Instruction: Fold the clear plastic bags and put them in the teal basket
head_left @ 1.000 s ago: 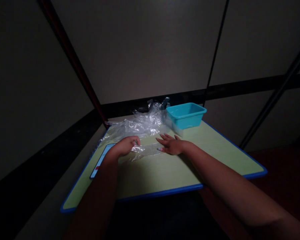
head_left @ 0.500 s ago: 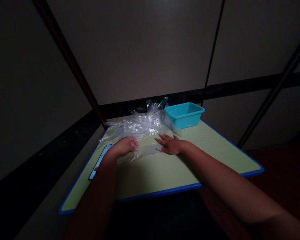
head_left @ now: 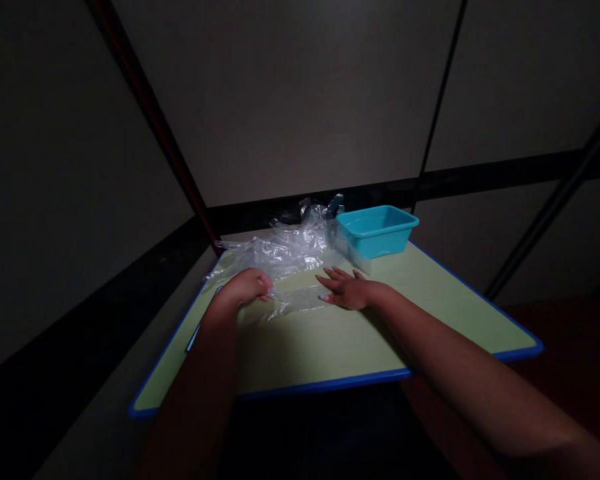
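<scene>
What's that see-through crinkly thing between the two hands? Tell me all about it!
The plastic strip is clear, thin and wrinkled, like film or a bag. It lies low on the green table, spread sideways between the hands. The left hand pinches its left end with curled fingers. The right hand lies flat on its right end. A bigger heap of clear plastic lies behind it; it is hard to tell whether they touch.

left hand drawn away from right hand, clear plastic bag pulled flatter
</scene>
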Motion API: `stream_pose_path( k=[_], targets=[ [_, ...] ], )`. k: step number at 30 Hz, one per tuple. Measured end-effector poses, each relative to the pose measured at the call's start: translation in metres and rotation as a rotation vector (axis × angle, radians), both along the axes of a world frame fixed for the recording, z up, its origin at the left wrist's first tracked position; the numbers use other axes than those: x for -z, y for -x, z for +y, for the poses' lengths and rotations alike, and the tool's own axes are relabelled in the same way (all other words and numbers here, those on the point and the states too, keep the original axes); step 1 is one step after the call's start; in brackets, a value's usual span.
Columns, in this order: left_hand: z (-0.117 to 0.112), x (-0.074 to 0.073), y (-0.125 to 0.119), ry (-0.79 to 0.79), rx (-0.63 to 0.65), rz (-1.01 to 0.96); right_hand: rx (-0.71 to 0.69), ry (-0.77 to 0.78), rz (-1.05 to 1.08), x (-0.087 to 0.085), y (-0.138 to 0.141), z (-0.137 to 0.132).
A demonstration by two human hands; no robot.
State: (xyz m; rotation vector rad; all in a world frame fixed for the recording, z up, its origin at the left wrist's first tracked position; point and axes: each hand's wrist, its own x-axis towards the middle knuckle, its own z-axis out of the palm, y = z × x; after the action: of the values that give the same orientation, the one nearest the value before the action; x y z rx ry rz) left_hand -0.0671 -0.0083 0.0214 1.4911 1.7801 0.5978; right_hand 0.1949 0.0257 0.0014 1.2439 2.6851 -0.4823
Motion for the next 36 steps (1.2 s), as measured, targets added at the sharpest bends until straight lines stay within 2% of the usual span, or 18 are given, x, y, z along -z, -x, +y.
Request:
stream_pose_path(
  k=[4,9,15,21,26,29,32,36],
  targets=[
    [-0.003,-0.004,0.001,-0.001,-0.001,-0.004,0.011,-0.001,0.0,0.0,0.0,-0.001],
    [-0.006,-0.01,0.002,0.022,0.094,0.06,0.011,0.004,-0.004,-0.003,0.0,-0.002],
    [-0.006,-0.01,0.008,-0.013,0.09,0.072,0.021,0.011,-0.008,-0.004,0.001,-0.002],
    [-0.006,-0.009,0.01,-0.035,0.089,0.174,0.01,0.018,-0.002,-0.003,0.0,-0.002],
    [-0.008,-0.009,0.009,0.072,0.024,0.171,0.008,0.021,-0.018,-0.005,0.0,-0.003],
    [-0.008,-0.007,0.014,0.094,0.04,0.243,0.007,0.02,-0.02,-0.005,0.0,-0.003],
    [-0.006,-0.008,0.017,0.006,0.056,0.335,0.008,0.019,-0.008,-0.003,0.0,-0.001],
    [-0.004,-0.012,0.0,-0.269,-0.052,0.393,0.008,0.01,-0.005,0.0,0.001,0.001]
  ],
)
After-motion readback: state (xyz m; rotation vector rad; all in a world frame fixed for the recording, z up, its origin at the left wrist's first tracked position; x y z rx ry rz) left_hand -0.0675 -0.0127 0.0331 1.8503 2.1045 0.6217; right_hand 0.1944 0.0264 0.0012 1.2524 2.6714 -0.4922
